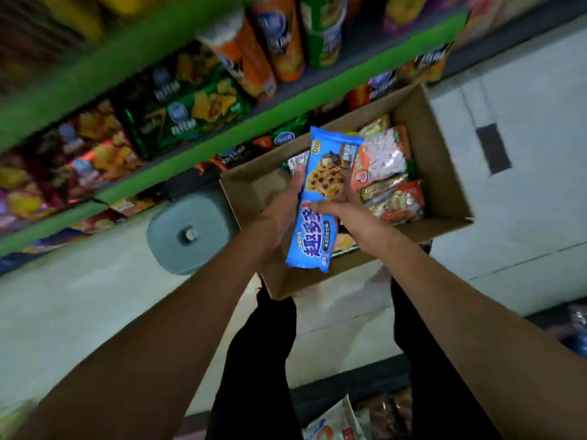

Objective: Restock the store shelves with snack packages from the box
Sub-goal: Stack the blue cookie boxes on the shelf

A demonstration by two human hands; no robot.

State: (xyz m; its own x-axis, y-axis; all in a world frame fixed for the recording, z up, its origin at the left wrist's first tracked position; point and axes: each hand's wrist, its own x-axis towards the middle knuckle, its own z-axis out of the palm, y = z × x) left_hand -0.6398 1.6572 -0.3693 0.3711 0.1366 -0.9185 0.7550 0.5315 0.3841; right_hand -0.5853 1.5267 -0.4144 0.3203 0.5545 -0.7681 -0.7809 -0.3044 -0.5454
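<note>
— What have I got over the box (444, 173)?
— I see a long blue cookie pack (320, 198), chip cookies printed on it, held lengthwise above the open cardboard box. More packs (386, 173), orange and clear, lie flat at its far end. Green-edged shelves (133, 182) of snack bags stand beside it.

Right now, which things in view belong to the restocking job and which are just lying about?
Part of the job:
blue cookie package, in the grip of left hand and right hand
cardboard box
orange snack packs in the box
green shelves

Lying about:
grey stool beside the box
packets at the bottom edge
</note>
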